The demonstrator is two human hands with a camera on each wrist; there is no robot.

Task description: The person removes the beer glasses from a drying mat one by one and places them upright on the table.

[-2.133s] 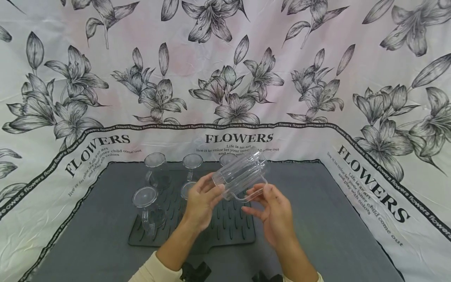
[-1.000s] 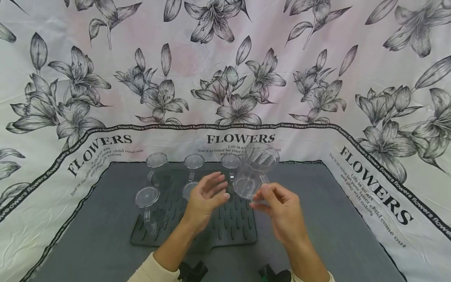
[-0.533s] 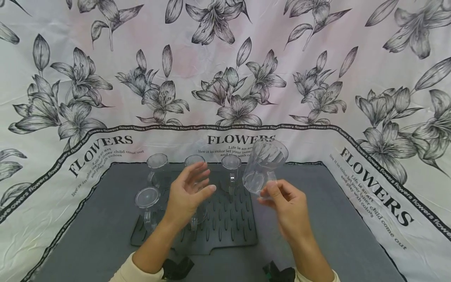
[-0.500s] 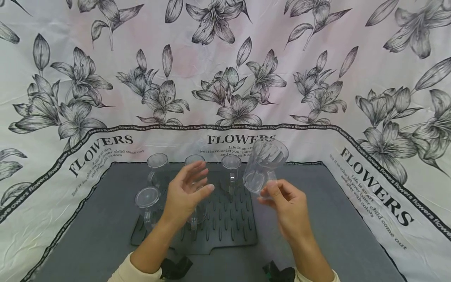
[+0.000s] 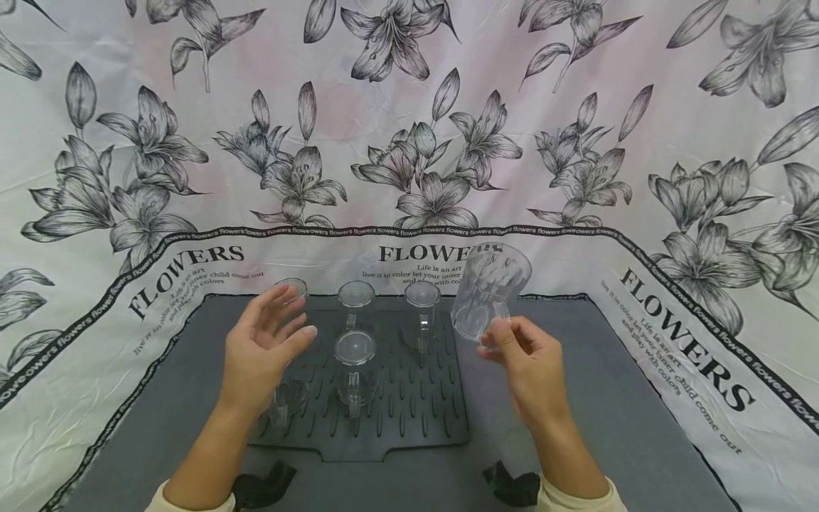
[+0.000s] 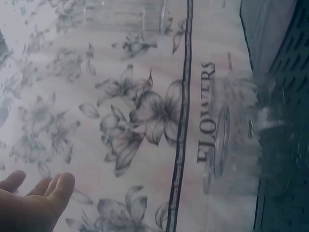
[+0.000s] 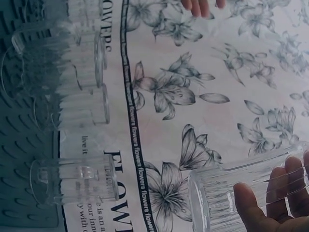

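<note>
Floral backdrop (image 5: 409, 107) behind a clear mug (image 5: 483, 291) above the right grip (image 5: 530, 366), its handle (image 5: 502, 310) pinched, left grip (image 5: 261, 352) wide.

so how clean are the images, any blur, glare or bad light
Head view: fairly even light, mostly crisp, small glint on the rear right mug on the mat; left wrist view: dim and hazy, the other mugs smeared; right wrist view: blue-green cast over the mat, pale highlights on the held mug.
</note>
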